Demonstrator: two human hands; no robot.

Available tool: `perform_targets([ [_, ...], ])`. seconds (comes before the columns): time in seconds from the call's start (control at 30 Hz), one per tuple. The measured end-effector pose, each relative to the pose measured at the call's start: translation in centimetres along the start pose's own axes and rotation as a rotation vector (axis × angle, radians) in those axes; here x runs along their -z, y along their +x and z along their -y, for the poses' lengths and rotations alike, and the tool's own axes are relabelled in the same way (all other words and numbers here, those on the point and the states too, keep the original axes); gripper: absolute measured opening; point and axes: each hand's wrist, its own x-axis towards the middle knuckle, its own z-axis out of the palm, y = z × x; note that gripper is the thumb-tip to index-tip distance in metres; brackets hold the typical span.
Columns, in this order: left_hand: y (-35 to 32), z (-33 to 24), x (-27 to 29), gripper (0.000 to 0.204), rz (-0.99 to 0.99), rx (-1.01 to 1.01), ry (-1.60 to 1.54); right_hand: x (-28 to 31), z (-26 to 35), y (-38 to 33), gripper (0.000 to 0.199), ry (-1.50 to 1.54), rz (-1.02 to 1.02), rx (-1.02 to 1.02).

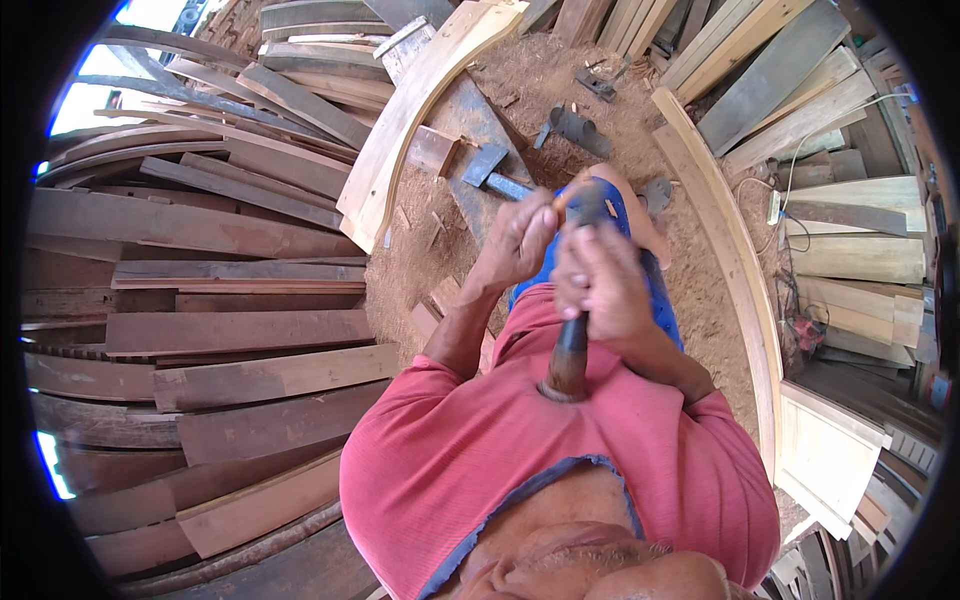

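To your left a big stack of dark weathered planks (210,330) filled the ground, and paler boards (800,90) leaned along the right. A long curved pale board (420,110) ran up the middle, beside sawdust-covered floor (560,80). On that floor, just beyond your knee, lay a hatchet-like tool (490,165) with a grey head. You wore a red shirt (560,470) and blue shorts (655,290). Your right hand (600,285) was closed round the dark wooden handle of a tool (572,355), its butt end toward your chest. Your left hand (520,240) was curled tight, fingertips pinched on a small pale piece of wood (565,195) at the tool's far end, above your knee.
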Motion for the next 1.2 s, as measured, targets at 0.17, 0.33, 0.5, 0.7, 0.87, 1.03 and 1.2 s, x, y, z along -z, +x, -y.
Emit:
perform_targets([
  [0.17, -5.4, 0.4, -1.4, 0.033, 0.076, 0.594, -0.295, 0.8, 4.2, -2.3, 0.015, 0.044, -0.005, 0.205],
  [0.33, -1.6, 2.2, -0.6, 0.040, -0.222, 0.488, -0.602, 2.3, 1.8, 1.4, 0.014, 0.114, -0.118, 0.049],
  [0.5, 4.3, 0.8, -1.3, 0.034, -0.222, 0.175, -0.239, 1.8, -1.3, 2.6, 0.015, 0.105, 0.010, -0.091],
  [0.7, 3.2, -0.5, 0.8, 0.019, -0.085, -0.065, 0.147, 0.3, -1.4, 0.8, 0.018, 0.065, 0.044, -0.113],
  [0.87, 2.3, -0.9, 0.7, 0.015, -0.088, -0.177, 0.147, 1.0, -1.6, 0.5, 0.017, 0.017, 0.008, -0.057],
  [1.03, 0.2, -0.4, -0.8, 0.016, -0.093, 0.020, 0.118, 0.1, -0.4, -0.3, 0.016, 0.019, -0.043, -0.068],
  [1.2, -5.7, 0.0, -1.7, 0.027, 0.148, 0.195, -0.130, 0.7, 5.5, -3.3, 0.015, 0.041, -0.014, 0.391],
])
